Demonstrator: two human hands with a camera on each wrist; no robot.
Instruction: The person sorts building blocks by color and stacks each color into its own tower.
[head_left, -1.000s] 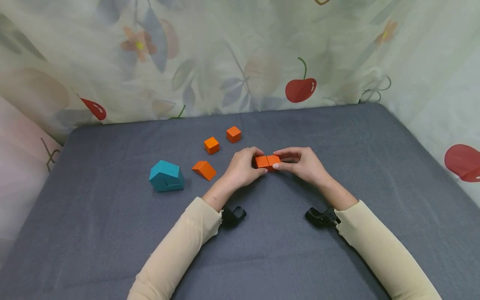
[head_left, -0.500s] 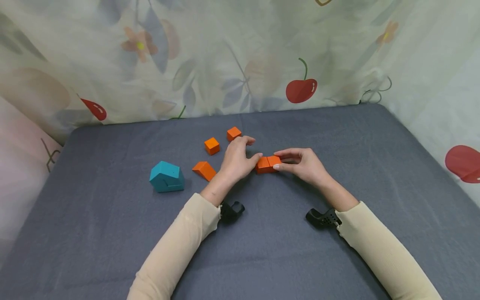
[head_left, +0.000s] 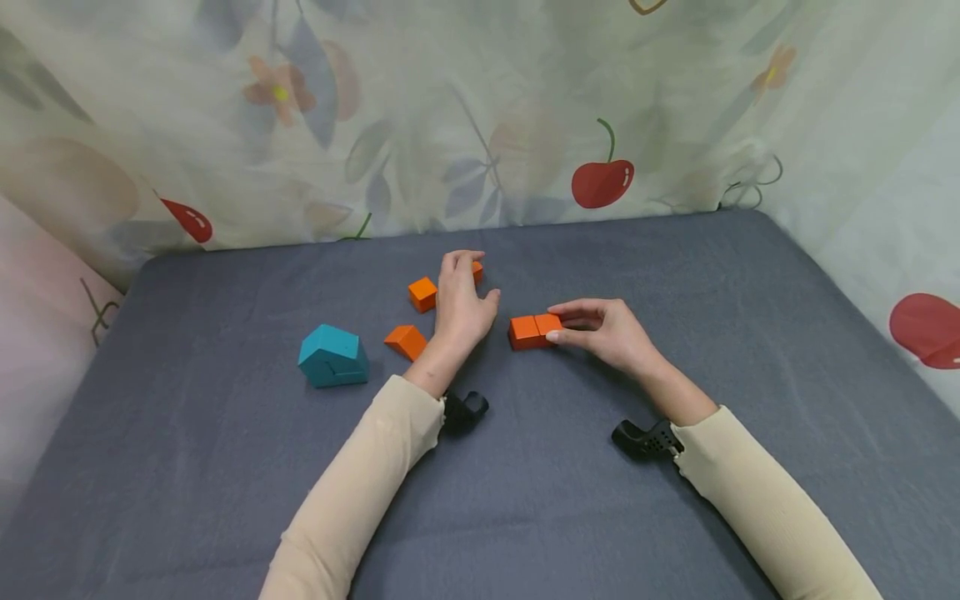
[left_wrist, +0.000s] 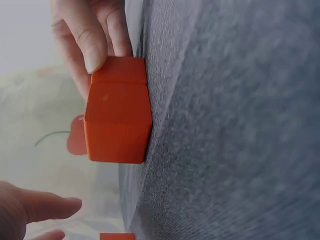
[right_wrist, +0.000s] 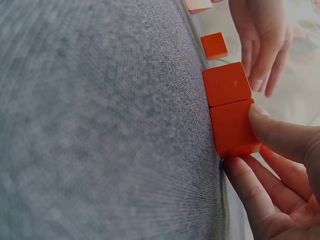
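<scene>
Right hand [head_left: 611, 333] pinches the joined orange blocks [head_left: 534, 330] mid-counter as the relaxed, empty left hand [head_left: 459, 300] nears a far cube [head_left: 477, 270]; a nudge could split the pair.

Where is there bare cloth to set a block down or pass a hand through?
Free: the grey cloth right of the right hand, the near strip between both sleeves, and the far-right stretch under the cherry curtain. Crowded: left of centre, where the left hand, small orange cubes, orange wedge, teal block and joined orange pair cluster.
</scene>
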